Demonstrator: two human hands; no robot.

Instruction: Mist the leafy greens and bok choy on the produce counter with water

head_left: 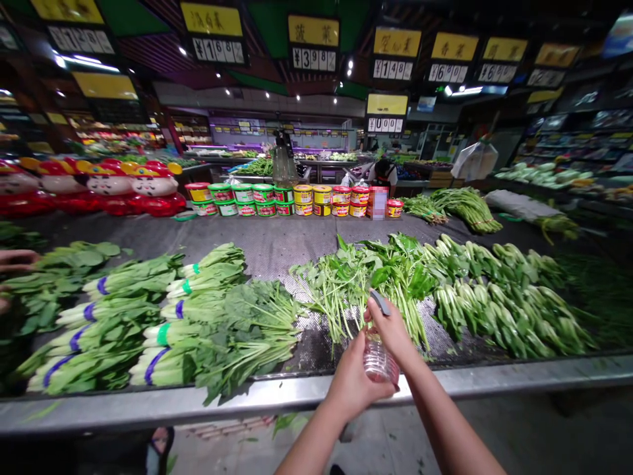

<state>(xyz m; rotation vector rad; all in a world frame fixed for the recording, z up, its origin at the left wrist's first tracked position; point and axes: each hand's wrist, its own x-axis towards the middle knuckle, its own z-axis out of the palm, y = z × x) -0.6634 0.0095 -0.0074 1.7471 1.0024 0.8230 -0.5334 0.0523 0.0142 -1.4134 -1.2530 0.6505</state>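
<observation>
My left hand [353, 376] is closed around a clear, ribbed plastic bottle [380, 359] with a pinkish tint, held over the stall's front edge. Above it, my right hand [388, 330] is closed at the bottle's top. A dark grey piece [380, 302] shows along its fingers; whether it belongs to the bottle I cannot tell. Just beyond my hands lie loose leafy stems of greens [346, 284]. Left of them is a pile of spinach-like greens [252, 326], and to the right are small bok choy [499, 310].
Banded bunches of greens [93, 330] lie at the left, near another person's hand [17, 260]. A metal rail [237, 399] edges the sloping black display. Stacked tubs [284, 200] and red figures [153, 188] line the back. Price signs [314, 43] hang overhead.
</observation>
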